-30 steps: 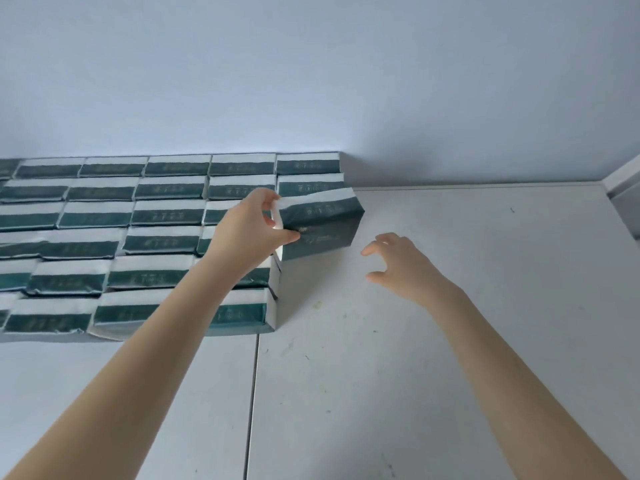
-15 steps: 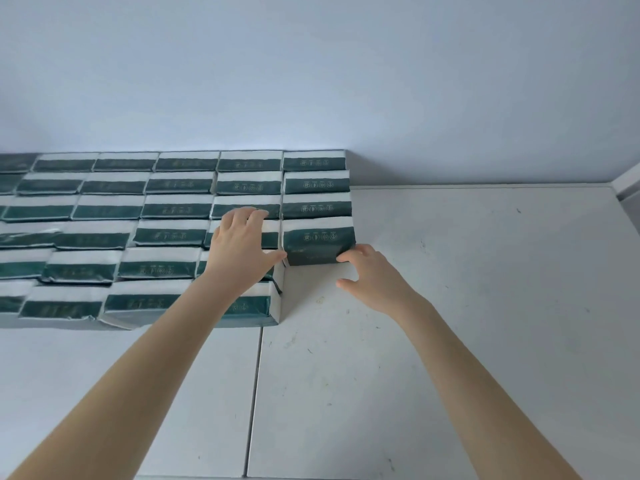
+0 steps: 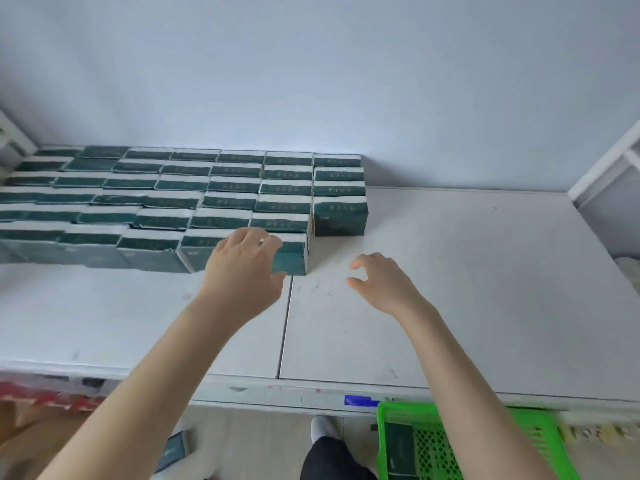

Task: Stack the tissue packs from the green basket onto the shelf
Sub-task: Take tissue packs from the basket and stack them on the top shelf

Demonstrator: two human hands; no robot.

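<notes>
- Pale blue wall point(image 3: 346, 81) stands behind a white shelf point(image 3: 467, 289).
- Lots of green and white tissue packs point(image 3: 156, 202) sit in neat rows on the left of the shelf.
- The row at the right end is shorter. Its front pack point(image 3: 340, 216) stands apart from my hands.
- My left hand point(image 3: 242, 268) is loose and holds nothing. It hangs over the corner pack; I cannot tell if it touches.
- My right hand point(image 3: 384, 285) is empty too, with fingers a bit bent, over the bare shelf.
- The green basket point(image 3: 398, 410) is down low by my right arm, with a dark pack point(image 3: 398, 452) inside.
- I think the next step is to fetch that one. I should hold it by its sides, set it in front of the short row, and push it snug and straight.
</notes>
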